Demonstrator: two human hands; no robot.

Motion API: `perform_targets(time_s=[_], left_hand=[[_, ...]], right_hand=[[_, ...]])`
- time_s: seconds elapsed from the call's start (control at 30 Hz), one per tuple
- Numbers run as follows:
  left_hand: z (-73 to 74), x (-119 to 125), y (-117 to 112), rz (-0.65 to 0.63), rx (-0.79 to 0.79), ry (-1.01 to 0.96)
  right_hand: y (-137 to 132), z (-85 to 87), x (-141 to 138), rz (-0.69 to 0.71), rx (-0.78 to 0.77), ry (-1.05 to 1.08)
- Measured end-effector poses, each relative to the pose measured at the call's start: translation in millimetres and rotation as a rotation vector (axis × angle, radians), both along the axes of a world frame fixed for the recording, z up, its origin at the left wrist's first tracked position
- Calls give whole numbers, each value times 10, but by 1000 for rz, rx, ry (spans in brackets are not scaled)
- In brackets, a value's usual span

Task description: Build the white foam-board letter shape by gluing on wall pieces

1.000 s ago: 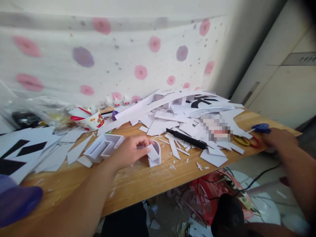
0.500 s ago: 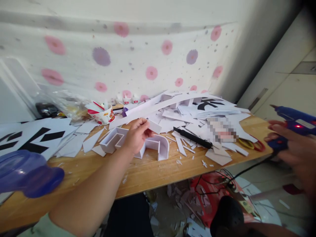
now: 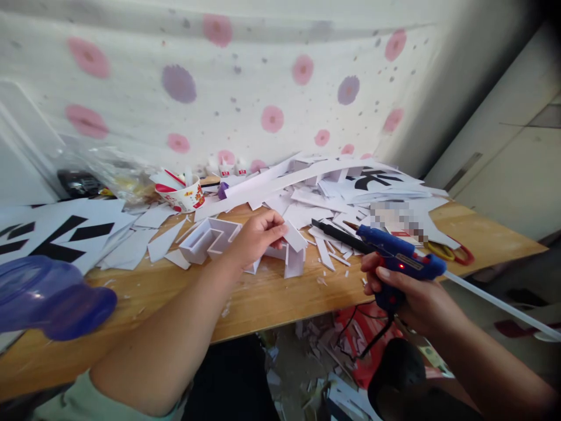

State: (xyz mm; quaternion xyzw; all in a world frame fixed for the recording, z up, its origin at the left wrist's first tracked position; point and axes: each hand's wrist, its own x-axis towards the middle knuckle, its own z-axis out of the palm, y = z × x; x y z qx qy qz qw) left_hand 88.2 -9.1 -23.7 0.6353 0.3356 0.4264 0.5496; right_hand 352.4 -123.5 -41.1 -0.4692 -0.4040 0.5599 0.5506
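Observation:
Between the thumb and fingers of my left hand (image 3: 258,237) is a small white foam board strip (image 3: 295,236), tilted in the air. Below and behind that hand stands a white walled letter shape (image 3: 197,247) on the wooden table; my hand and forearm hide its middle. My right hand (image 3: 403,286) is wrapped round the grip of a blue hot glue gun (image 3: 390,245). A red light glows on the gun's side, its nozzle points left toward the strip, and a long glue stick (image 3: 495,304) sticks out of its back. Nozzle and strip are apart.
A black cutter knife (image 3: 339,235) lies behind the gun's nozzle. White scraps and printed sheets (image 3: 65,234) cover much of the wooden table (image 3: 175,316). A paper cup (image 3: 184,196) stands at the back, a blue plastic vessel (image 3: 52,298) at left, scissors (image 3: 456,252) at right.
My right hand has brought the glue gun in from the far right, leftward over the table edge. My left hand has moved slightly right with the strip, which is now tilted more steeply.

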Motion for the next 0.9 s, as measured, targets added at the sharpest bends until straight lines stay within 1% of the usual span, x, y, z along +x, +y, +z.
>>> perform_targets(time_s=[0.07, 0.1, 0.17, 0.23, 0.27, 0.3, 0.33, 0.37, 0.4, 0.43, 0.5, 0.57, 0.67, 0.8, 0.9], left_hand=[[12, -3, -24, -64, -22, 96], [22, -6, -40, -98, -54, 106], [53, -23, -70, -148, -130, 66], [109, -56, -93, -208, -152, 58], [146, -79, -100, -291, -137, 129], [185, -103, -104, -409, -103, 251], [223, -127, -106, -545, -52, 412], [258, -148, -109, -653, 11, 577], [287, -164, -113, -716, 77, 731], [309, -174, -120, -721, 141, 851], [329, -178, -146, -642, 242, 998], [328, -168, -187, -607, 304, 1083], [304, -158, -252, -612, 373, 1182], [281, -167, -287, -558, 421, 1241], [284, -167, -263, -584, 399, 1191]], right_hand=[[13, -48, -3, 15, -19, -3], [20, -76, -9, 21, -33, -4], [35, -140, -29, 42, -64, -4], [49, -204, -56, 70, -84, 3], [56, -231, -70, 77, -81, 4], [62, -253, -86, 76, -68, 3], [68, -269, -103, 73, -53, 1], [74, -281, -124, 73, -46, 3], [79, -288, -151, 76, -48, 8], [86, -294, -185, 81, -59, 21], [98, -304, -277, 86, -93, 74], [113, -317, -395, 74, -122, 144], [143, -349, -575, 55, -152, 230], [188, -393, -715, 82, -153, 262], [210, -408, -745, 111, -162, 293]])
